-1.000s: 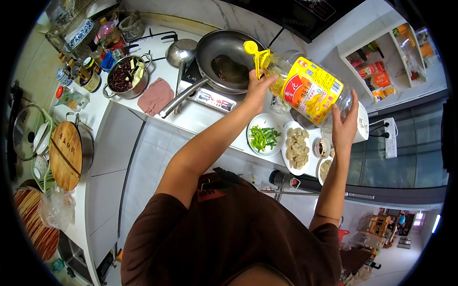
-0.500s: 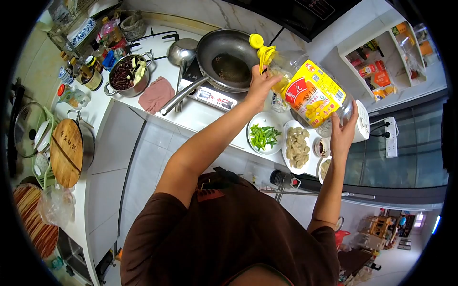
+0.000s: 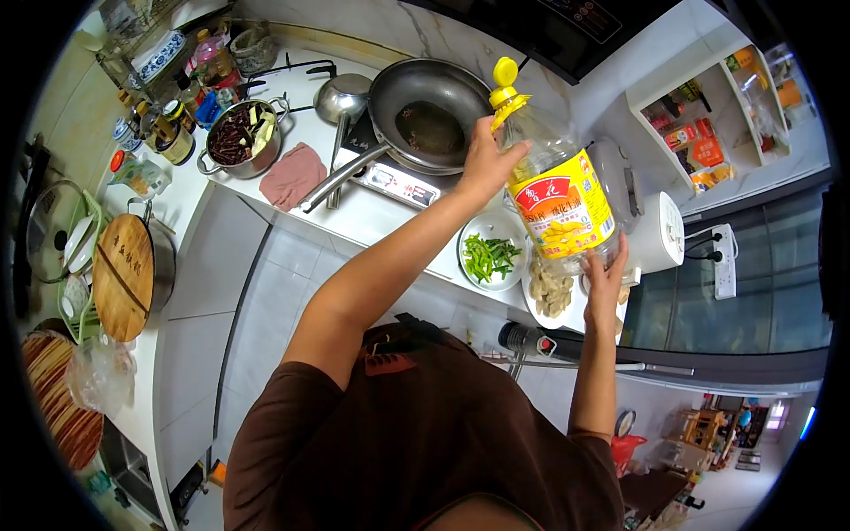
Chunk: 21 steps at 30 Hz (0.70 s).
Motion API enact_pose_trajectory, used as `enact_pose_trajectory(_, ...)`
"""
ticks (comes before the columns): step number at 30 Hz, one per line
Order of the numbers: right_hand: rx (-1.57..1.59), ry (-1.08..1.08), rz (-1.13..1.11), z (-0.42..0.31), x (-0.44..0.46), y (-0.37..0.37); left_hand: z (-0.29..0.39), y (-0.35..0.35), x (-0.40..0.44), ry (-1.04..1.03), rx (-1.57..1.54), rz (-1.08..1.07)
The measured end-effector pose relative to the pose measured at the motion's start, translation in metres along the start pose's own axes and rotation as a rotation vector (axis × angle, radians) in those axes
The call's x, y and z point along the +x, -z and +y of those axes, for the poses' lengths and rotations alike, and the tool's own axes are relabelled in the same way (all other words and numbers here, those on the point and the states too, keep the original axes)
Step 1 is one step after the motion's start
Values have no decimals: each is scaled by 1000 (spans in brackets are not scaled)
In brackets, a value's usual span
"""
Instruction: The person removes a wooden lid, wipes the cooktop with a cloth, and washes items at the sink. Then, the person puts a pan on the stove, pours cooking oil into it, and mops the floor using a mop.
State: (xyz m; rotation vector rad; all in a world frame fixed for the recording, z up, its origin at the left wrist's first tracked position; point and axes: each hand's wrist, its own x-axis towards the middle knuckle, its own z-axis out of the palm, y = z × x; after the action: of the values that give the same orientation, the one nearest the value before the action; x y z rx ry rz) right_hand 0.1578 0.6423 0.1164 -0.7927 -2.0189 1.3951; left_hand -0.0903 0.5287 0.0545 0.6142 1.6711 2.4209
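A large clear oil bottle (image 3: 567, 208) with a yellow and red label leans over the counter, its yellow flip cap standing open at the top. My left hand (image 3: 491, 164) is closed around it just below the cap. At its base, the fingers of my right hand (image 3: 606, 281) press against the bottom. Left of the bottle, a dark wok (image 3: 398, 84) sits on the portable stove (image 3: 394, 183) with a pool of oil (image 3: 431, 129) in it. Below the bottle are a plate of cut green peppers (image 3: 489, 257) and a partly hidden plate of pale slices (image 3: 549, 290).
A pot of dried chilies (image 3: 237, 137), a pink cloth (image 3: 293, 177) and a metal ladle (image 3: 342, 99) are left of the wok. The wok handle (image 3: 345, 177) juts toward me. A white appliance (image 3: 657, 232) stands right of the bottle, and a wooden lid (image 3: 124, 279) is far left.
The bottle has tipped back more upright, with its base swinging down and toward the left. My right hand moved down with the base; my left hand stayed near the neck.
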Motion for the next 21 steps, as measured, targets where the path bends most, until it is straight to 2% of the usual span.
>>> enact_pose_trajectory(2,48,-100,-17,-1,-9,-2,7,0,-2,-14,87,16)
enact_pose_trajectory(4,36,-87,-12,1,-8,-1,16,0,-4,-8,166,35)
enact_pose_trajectory(11,-66,-62,39,-26,-1,8,10,-7,-16,10,42,25)
enact_pose_trajectory(21,-118,-27,28,-26,-3,11,-7,-6,-18,32,-79,22)
